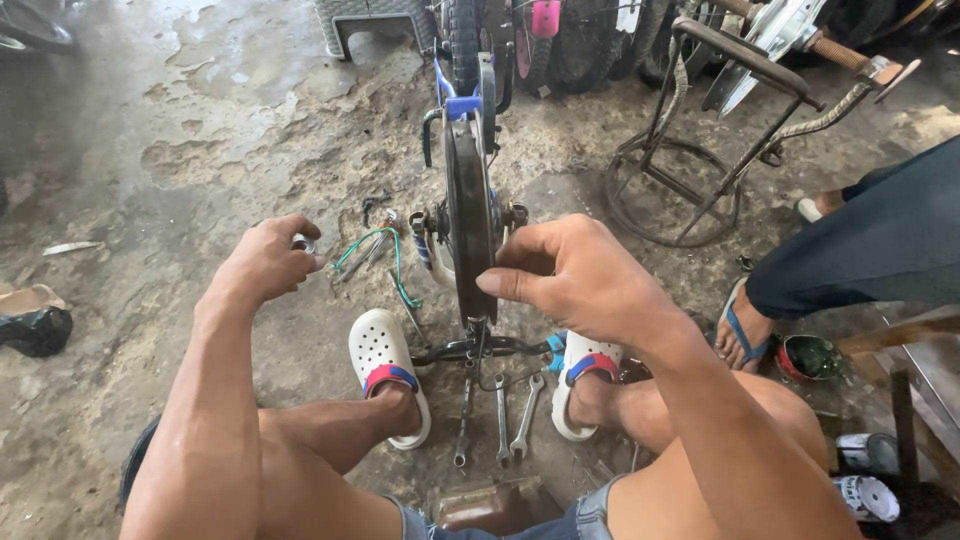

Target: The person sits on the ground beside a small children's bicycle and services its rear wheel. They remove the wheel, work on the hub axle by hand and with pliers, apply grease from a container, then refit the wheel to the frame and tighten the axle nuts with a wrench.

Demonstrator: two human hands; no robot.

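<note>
The small bicycle wheel (470, 225) stood upright at twelve o'clock from the person. The right hand (580, 280) pinched its tyre edge with fingertips; the left hand (268, 262), at nine o'clock, was clenched around a small metal part (303, 243). The wheel looked stiff, fairly light and probably greasy, best gripped at the rim.

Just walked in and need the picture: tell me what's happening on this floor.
A seated person grips a small bicycle wheel with the right hand. The left hand pinches a small metal part. Wrenches lie on the floor between their feet. Another person's sandalled foot is alongside.
</note>
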